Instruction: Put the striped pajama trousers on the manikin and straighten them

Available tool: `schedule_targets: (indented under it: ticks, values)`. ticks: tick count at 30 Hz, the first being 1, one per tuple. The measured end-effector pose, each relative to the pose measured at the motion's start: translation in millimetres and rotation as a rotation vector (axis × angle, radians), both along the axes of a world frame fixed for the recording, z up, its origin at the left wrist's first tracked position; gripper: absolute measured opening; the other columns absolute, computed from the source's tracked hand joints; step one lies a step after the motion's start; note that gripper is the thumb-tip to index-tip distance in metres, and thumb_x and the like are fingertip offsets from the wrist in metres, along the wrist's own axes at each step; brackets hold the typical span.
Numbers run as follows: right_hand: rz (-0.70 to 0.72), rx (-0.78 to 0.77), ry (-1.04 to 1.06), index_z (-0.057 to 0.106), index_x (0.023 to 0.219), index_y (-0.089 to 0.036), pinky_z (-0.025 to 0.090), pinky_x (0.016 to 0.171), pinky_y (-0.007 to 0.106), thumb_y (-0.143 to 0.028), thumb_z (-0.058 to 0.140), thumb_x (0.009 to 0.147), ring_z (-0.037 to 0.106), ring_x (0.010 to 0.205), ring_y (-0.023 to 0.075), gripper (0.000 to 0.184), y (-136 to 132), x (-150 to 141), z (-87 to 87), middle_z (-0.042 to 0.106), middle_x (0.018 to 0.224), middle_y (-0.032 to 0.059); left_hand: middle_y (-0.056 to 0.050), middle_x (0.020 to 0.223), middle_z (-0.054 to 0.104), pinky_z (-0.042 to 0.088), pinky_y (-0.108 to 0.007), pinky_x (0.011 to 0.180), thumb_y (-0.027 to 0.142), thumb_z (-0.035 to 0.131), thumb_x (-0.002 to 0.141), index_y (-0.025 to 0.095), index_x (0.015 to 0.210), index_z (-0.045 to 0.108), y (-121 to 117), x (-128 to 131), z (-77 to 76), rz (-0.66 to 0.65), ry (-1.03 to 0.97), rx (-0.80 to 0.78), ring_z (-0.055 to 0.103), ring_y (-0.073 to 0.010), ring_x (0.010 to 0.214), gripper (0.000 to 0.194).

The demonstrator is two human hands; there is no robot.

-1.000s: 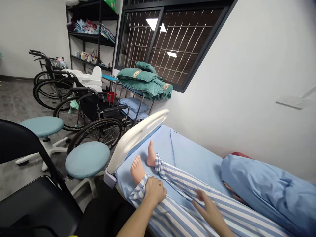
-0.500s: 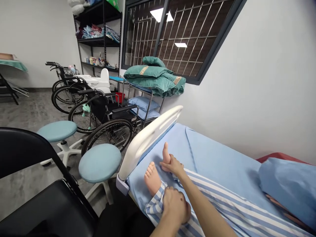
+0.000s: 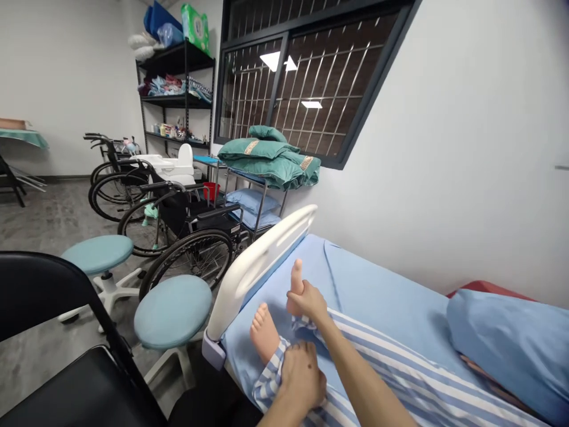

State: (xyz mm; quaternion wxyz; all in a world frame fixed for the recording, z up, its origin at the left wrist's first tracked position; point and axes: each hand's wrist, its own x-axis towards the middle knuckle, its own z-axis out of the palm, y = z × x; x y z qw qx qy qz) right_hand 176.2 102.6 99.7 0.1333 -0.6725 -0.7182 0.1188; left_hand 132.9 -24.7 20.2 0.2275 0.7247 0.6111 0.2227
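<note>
A figure in blue-and-white striped trousers [image 3: 377,350] lies on the bed, its bare feet smooth like a manikin's. My right hand [image 3: 312,300] is closed around the ankle and heel of the far foot [image 3: 296,279], whose toes point up. My left hand [image 3: 302,372] is closed on the near leg, over the striped trouser cuff [image 3: 269,375]. Just beyond it the near foot [image 3: 264,332] tilts outward, toes up. Both palms are hidden, as is the figure's upper body.
A cream footboard [image 3: 249,267] closes the bed's end. Past it are wheelchairs [image 3: 191,237], two round stools [image 3: 173,311] and a black chair [image 3: 44,308]. Green cushions [image 3: 271,157] lie on a rack below the barred window. A blue pillow [image 3: 511,338] rests on the blue sheet [image 3: 377,279].
My view has tilted up and turned slightly right, so the room sits lower in the picture. Both hands keep their hold on the ankle and the near leg.
</note>
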Motion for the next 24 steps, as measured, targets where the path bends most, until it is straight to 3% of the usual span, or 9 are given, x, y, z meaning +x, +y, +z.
schedule_targets:
  ticks: [2, 4, 6, 8, 12, 15, 19, 21, 24]
  values:
    - [0.014, 0.043, 0.062, 0.055, 0.086, -0.018, 0.037, 0.058, 0.028, -0.042, 0.052, 0.068, 0.060, 0.078, 0.0235, 0.030, -8, 9, 40.0, 0.064, 0.084, 0.0069, -0.014, 0.119, 0.052, 0.038, -0.038, 0.092, 0.022, 0.047, 0.068, 0.012, 0.120, 0.042, 6, -1, 9.3, 0.070, -0.130, -0.042, 0.050, -0.0261, 0.105, 0.054]
    - [0.045, 0.104, 0.146, 0.057, 0.085, -0.017, 0.039, 0.058, 0.026, -0.038, 0.053, 0.067, 0.059, 0.076, 0.0217, 0.027, -19, 20, 82.2, 0.064, 0.081, 0.0059, -0.015, 0.127, 0.045, 0.038, -0.032, 0.093, 0.020, 0.046, 0.071, 0.012, 0.129, 0.026, 18, 0, 36.1, 0.206, -0.399, -0.085, 0.050, -0.0203, 0.107, 0.062]
    - [0.101, 0.189, 0.252, 0.059, 0.083, -0.014, 0.040, 0.060, 0.025, -0.035, 0.054, 0.068, 0.059, 0.076, 0.0204, 0.027, -33, 34, 123.6, 0.064, 0.078, 0.0049, -0.014, 0.129, 0.044, 0.041, -0.027, 0.090, 0.017, 0.039, 0.076, 0.013, 0.133, 0.012, 30, 5, 81.0, 0.285, -0.744, -0.035, 0.051, -0.0147, 0.104, 0.063]
    - [0.139, 0.270, 0.362, 0.060, 0.084, -0.011, 0.042, 0.061, 0.024, -0.034, 0.055, 0.068, 0.059, 0.077, 0.0202, 0.028, -48, 50, 163.0, 0.064, 0.076, 0.0048, -0.013, 0.130, 0.044, 0.040, -0.026, 0.092, 0.018, 0.042, 0.075, 0.015, 0.133, 0.010, 38, 17, 136.5, 0.147, -0.980, 0.085, 0.049, -0.0141, 0.109, 0.066]
    - [0.074, 0.425, 0.567, 0.061, 0.086, -0.006, 0.046, 0.063, 0.026, -0.033, 0.059, 0.066, 0.060, 0.079, 0.0214, 0.034, -74, 90, 234.2, 0.064, 0.079, 0.0084, -0.013, 0.137, 0.032, 0.034, -0.030, 0.100, 0.021, 0.055, 0.068, 0.017, 0.133, 0.018, 29, 51, 236.3, 0.036, -1.003, 0.274, 0.037, -0.0196, 0.122, 0.075]
    - [0.045, 0.533, 0.669, 0.061, 0.083, -0.006, 0.048, 0.061, 0.029, -0.032, 0.062, 0.063, 0.061, 0.076, 0.0219, 0.033, -91, 121, 274.8, 0.065, 0.080, 0.0104, -0.013, 0.137, 0.030, 0.029, -0.033, 0.104, 0.025, 0.057, 0.068, 0.017, 0.135, 0.017, 11, 75, 281.1, -0.046, -0.918, 0.364, 0.032, -0.0224, 0.126, 0.079]
    - [0.042, 0.611, 0.759, 0.061, 0.083, -0.008, 0.050, 0.059, 0.031, -0.031, 0.065, 0.061, 0.061, 0.075, 0.0231, 0.033, -110, 141, 300.5, 0.065, 0.079, 0.0095, -0.013, 0.133, 0.034, 0.029, -0.037, 0.104, 0.021, 0.055, 0.068, 0.020, 0.135, 0.018, -5, 87, 304.6, -0.112, -0.840, 0.453, 0.032, -0.0248, 0.125, 0.077]
    - [0.043, 0.611, 0.768, 0.061, 0.081, -0.008, 0.050, 0.058, 0.030, -0.031, 0.064, 0.060, 0.061, 0.074, 0.0232, 0.031, -113, 137, 299.1, 0.064, 0.077, 0.0089, -0.012, 0.132, 0.035, 0.030, -0.037, 0.103, 0.015, 0.054, 0.064, 0.020, 0.134, 0.019, -6, 84, 302.6, -0.114, -0.821, 0.463, 0.034, -0.0248, 0.123, 0.078]
    - [0.080, 0.552, 0.760, 0.061, 0.077, -0.010, 0.049, 0.058, 0.029, -0.029, 0.062, 0.060, 0.061, 0.073, 0.0227, 0.025, -104, 119, 279.8, 0.064, 0.076, 0.0079, -0.012, 0.131, 0.037, 0.028, -0.036, 0.104, 0.008, 0.051, 0.058, 0.019, 0.132, 0.023, -1, 69, 283.4, -0.073, -0.831, 0.433, 0.033, -0.0237, 0.123, 0.080]
